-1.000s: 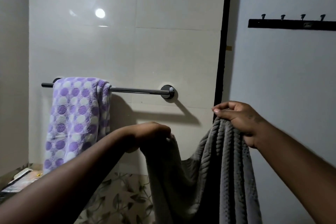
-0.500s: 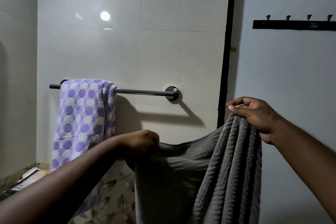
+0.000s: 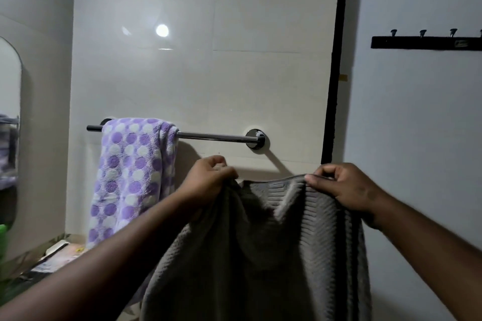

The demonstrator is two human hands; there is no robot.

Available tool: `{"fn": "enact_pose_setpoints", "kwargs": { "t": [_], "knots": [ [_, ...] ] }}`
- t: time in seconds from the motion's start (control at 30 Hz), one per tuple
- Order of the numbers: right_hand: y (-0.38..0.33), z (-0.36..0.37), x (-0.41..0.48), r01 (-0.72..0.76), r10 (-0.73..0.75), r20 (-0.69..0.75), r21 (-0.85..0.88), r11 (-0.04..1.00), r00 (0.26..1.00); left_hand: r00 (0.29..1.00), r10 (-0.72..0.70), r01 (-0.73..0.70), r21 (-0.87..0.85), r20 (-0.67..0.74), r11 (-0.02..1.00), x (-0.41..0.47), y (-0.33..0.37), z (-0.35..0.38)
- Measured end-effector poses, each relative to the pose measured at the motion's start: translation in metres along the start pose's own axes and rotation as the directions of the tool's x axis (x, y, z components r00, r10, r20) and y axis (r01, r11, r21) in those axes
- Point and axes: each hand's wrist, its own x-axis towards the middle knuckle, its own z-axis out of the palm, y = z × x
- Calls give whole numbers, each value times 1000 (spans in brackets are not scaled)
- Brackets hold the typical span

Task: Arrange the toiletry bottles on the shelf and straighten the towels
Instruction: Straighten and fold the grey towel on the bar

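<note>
1. It's the towel half of the job in hand. The left hand pinches the top edge of the grey towel at its left corner, fingers curled tight round the cloth.
2. The right hand clamps the same edge further right, thumb and fingers closed on a fold. Between the two hands the edge runs almost level, with a slight sag, and the rest hangs down in loose folds on the near side.
3. The grey towel is just below the towel rail and nearer than it, not touching it. The bare stretch of bar sits right above the hands, between the purple dotted towel and the wall mount.
4. The purple dotted towel is draped over the left end of the rail, bunched narrow, its right edge rolled in. It looks not yet straightened.
5. The likely next move is for both hands to rise together, carry the edge over the bare bar, and let the cloth drop evenly front and back.
6. That calls for a level edge and a steady pinch at both points. The ribbed cloth looks thick and heavy, so a one-sided lift would drag it askew.
7. It also needs to stay right of the purple towel, and may need a lengthwise fold to fit.
8. No bottles or shelf are clearly in view, so that part cannot be judged.
</note>
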Motion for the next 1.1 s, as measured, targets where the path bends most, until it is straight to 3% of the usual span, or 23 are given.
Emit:
{"fn": "enact_pose_setpoints", "kwargs": {
  "t": [0.1,0.17,0.23,0.37,0.47,0.53,0.57,0.63,0.7,0.73,0.87,0.93,1.0,1.03,1.1],
  "knots": [
    [-21,37,4,9,-21,78,149,989,997,974,62,-60,-13,218,998,-9,20,40],
    [-31,49,6,-17,-18,121,278,960,992,910,76,-64,-44,407,997,-16,32,58],
    [-34,48,6,-57,-5,165,373,926,986,867,73,-60,-43,493,997,-18,36,62],
    [-22,37,3,-102,-2,215,474,875,977,911,65,-155,191,407,969,-12,43,53],
    [-5,37,-6,-181,52,268,483,857,962,977,137,-175,254,162,951,-3,48,48],
    [3,40,-15,-222,94,280,475,851,956,984,178,-170,311,0,935,2,48,41],
    [5,41,-17,-217,108,239,499,839,965,983,182,-170,345,-1,923,2,47,37],
    [-1,45,-15,-187,123,149,563,805,981,974,95,-155,307,204,939,-4,47,35],
    [-14,52,-10,-161,105,131,566,808,986,900,-15,-104,249,435,963,-13,50,45],
    [-22,55,-8,-155,98,128,576,802,987,880,4,-130,233,475,964,-14,50,51],
    [-21,54,-6,-232,163,165,689,687,973,949,181,-271,378,258,885,1,55,44],
    [-8,53,-14,-290,177,238,619,730,955,977,207,-208,465,55,861,8,57,28],
    [1,56,-20,-289,193,223,575,766,955,970,207,-111,526,-127,843,9,55,14],
    [3,58,-19,-263,199,174,573,776,965,979,176,-93,538,-106,838,8,53,11],
    [0,64,-13,-199,199,62,558,806,978,981,13,-95,424,193,901,2,50,15]
  ]
}}
